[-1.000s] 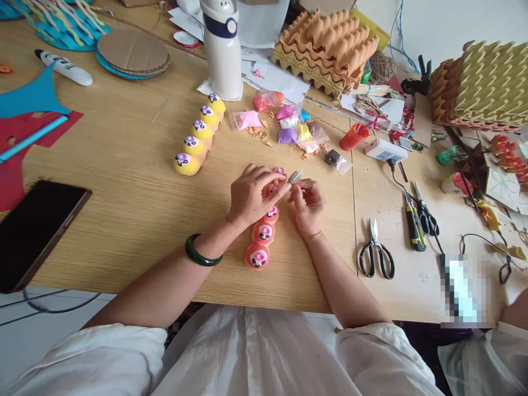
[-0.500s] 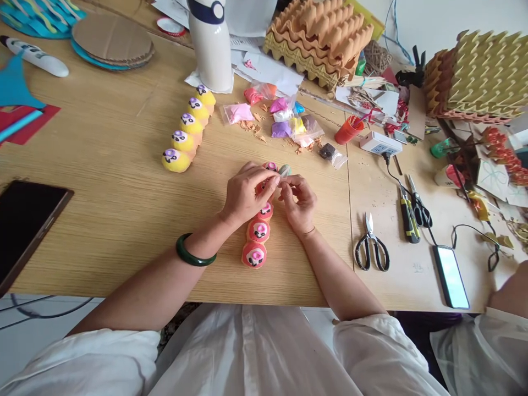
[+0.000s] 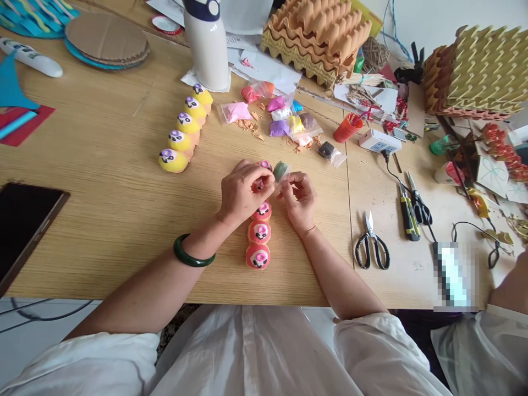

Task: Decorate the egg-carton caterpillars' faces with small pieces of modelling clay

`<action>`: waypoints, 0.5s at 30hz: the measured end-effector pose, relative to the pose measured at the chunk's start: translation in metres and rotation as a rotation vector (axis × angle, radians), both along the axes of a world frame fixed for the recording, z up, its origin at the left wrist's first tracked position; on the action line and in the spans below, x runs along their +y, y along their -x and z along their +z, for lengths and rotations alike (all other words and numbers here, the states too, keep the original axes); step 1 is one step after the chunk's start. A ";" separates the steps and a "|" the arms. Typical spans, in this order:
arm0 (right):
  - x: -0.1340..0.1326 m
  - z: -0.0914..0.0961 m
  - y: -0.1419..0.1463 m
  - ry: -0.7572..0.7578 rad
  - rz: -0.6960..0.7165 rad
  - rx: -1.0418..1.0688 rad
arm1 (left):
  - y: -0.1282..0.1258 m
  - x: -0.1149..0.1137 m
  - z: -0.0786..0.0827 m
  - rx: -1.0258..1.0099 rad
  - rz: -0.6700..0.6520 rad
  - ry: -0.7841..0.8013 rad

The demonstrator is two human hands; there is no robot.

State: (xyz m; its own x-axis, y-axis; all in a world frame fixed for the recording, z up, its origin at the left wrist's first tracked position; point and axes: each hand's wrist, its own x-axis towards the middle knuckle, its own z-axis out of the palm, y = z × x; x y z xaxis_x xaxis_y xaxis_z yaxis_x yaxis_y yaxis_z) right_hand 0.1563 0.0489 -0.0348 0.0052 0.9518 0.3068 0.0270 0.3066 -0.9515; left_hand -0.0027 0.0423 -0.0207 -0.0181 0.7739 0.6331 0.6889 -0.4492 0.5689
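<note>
At mid-table, both hands together over a row of clay figures. Left hand [image 3: 244, 192] and right hand [image 3: 299, 202] nearly meet, with a small film packet of green clay [image 3: 281, 171] between them. Right fingers [image 3: 291, 184] pinch the packet at its lower edge. Left fingertips [image 3: 268, 184] sit right beside it; cannot tell if they grip it or only touch. Jade bangle [image 3: 193, 252] on left wrist.

Packet is held up above the wooden tabletop [image 3: 103, 231], over the far end of a straight row of pink-and-orange clay figures [image 3: 258, 256]. Left hand hides part of that row; three figures show clear on the near side, a pink top on the far side.

Second row, yellow clay figures [image 3: 173, 160], five of them, runs at an angle to the left, well apart from the hands.

Further out: loose bags of coloured clay [image 3: 280, 127], red cup of sticks [image 3: 346, 129], white power strip [image 3: 379, 141], white insulated bottle [image 3: 206, 47]. Right of the hands: black-handled scissors [image 3: 371, 247], yellow-and-black handled tool [image 3: 408, 220], pixelated object [image 3: 451, 275], too blurred to name. Left edge: dark phone or tablet [image 3: 28, 225]. Stacked folded egg trays [image 3: 315, 38] at the back
</note>
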 end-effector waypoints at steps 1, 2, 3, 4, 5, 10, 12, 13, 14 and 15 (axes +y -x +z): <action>0.000 0.001 0.000 0.000 0.013 -0.006 | 0.000 -0.001 0.001 -0.011 -0.016 0.010; -0.001 0.001 0.000 -0.001 0.030 -0.015 | 0.000 -0.001 0.001 -0.018 -0.038 0.019; -0.001 0.002 0.000 -0.006 0.047 -0.027 | 0.000 -0.002 0.002 -0.022 -0.061 0.024; -0.002 0.003 0.000 -0.015 0.060 -0.041 | -0.001 -0.002 0.002 -0.021 -0.076 0.025; -0.003 0.004 0.000 -0.026 0.068 -0.055 | -0.001 -0.002 0.001 -0.016 -0.083 0.023; -0.004 0.004 0.000 -0.035 0.096 -0.062 | 0.000 0.000 -0.002 -0.014 -0.077 -0.009; -0.003 0.003 0.000 -0.016 0.102 -0.036 | 0.001 0.000 -0.003 -0.026 -0.099 -0.019; -0.002 0.003 0.000 -0.003 0.101 -0.023 | 0.001 0.000 -0.003 -0.028 -0.108 -0.016; -0.001 0.003 0.000 0.012 0.097 -0.008 | 0.001 0.001 -0.003 -0.026 -0.113 -0.011; 0.000 0.002 0.000 0.030 0.096 0.007 | 0.002 0.001 -0.002 -0.021 -0.115 -0.003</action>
State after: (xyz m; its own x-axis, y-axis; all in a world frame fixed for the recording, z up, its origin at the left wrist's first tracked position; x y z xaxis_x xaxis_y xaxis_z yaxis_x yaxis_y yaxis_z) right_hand 0.1566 0.0485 -0.0326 -0.0847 0.9568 0.2780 -0.0079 0.2784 -0.9604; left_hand -0.0042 0.0428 -0.0232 0.0577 0.7696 0.6359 0.6204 -0.5266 0.5811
